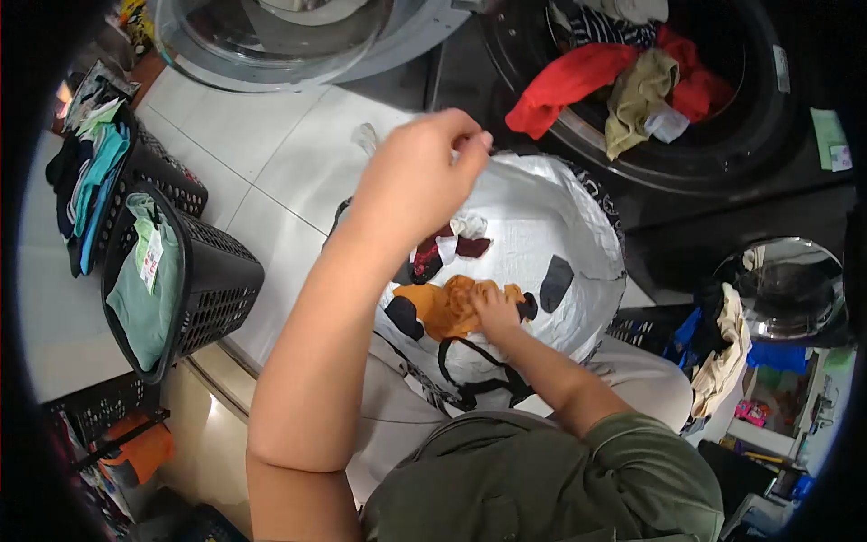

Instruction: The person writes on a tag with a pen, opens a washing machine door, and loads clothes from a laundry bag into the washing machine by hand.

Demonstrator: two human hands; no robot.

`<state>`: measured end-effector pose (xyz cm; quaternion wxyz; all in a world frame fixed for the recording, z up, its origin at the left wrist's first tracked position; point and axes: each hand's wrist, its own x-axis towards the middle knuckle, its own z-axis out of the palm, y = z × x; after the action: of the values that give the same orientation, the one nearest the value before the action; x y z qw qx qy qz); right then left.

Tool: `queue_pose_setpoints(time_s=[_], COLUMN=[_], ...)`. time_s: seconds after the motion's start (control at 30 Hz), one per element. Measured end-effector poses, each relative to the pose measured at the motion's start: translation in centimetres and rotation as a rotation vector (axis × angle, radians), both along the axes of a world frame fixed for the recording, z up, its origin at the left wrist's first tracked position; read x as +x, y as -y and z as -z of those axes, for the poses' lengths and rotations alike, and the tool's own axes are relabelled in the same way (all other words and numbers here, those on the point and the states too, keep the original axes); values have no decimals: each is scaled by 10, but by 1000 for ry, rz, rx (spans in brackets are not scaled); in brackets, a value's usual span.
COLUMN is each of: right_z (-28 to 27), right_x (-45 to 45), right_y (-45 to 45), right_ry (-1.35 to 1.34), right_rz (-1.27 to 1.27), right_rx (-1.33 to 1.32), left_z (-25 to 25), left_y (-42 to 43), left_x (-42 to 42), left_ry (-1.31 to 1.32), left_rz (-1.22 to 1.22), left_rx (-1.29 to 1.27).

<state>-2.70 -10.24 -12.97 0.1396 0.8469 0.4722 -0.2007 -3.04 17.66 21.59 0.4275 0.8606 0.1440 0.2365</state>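
Note:
My left hand [429, 158] is raised over the far left rim of a round laundry bag [591, 239] with a silvery-white lining. Its fingers are curled in, and whatever they may hold is hidden. A small pale, blurred item [365, 138] shows beside the left wrist. Down inside the bag, my right hand [495, 312] has its fingers on a bunched orange garment [447, 305]. Dark grey socks [556, 283] lie to the right of it, and another dark piece [404, 316] to the left. Dark red and white small clothes [442, 248] lie farther back.
A front-loading machine [632, 172] has red, khaki and striped clothes [641, 86] spilling from its drum. A round glass door [271, 54] hangs open at the top left. Black baskets [217, 289] with folded clothes stand at left on white tiles. More clothes [722, 348] are at right.

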Motion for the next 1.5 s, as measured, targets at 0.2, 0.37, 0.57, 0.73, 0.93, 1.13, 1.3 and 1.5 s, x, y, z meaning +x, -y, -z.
queue_pose_setpoints(time_s=[0.2, 0.37, 0.57, 0.73, 0.93, 1.13, 1.3, 1.5], right_z=[-6, -256, -421, -347, -304, -422, -362, -82], right_x=[49, 138, 147, 128, 114, 375, 259, 102], right_y=[-49, -54, -56, -54, -80, -46, -92, -43], right_ry=[-575, -1268, -1067, -655, -1151, -1035, -910, -794], right_rz=[235, 388, 379, 272, 356, 572, 539, 25], right_rx=[-38, 564, 1804, 760, 463, 2080, 1280, -229], left_z=[-7, 2, 17, 11, -26, -12, -1, -1], left_y=[5, 1, 47, 58, 17, -10, -15, -10], left_x=[4, -2, 5, 13, -17, -18, -14, -10], left_ry=[-37, -207, -713, -15, -540, -226, -166, -251], left_rz=[24, 333, 570, 177, 42, -79, -89, -90], left_rx=[25, -107, 49, -795, 84, -73, -11, -29])
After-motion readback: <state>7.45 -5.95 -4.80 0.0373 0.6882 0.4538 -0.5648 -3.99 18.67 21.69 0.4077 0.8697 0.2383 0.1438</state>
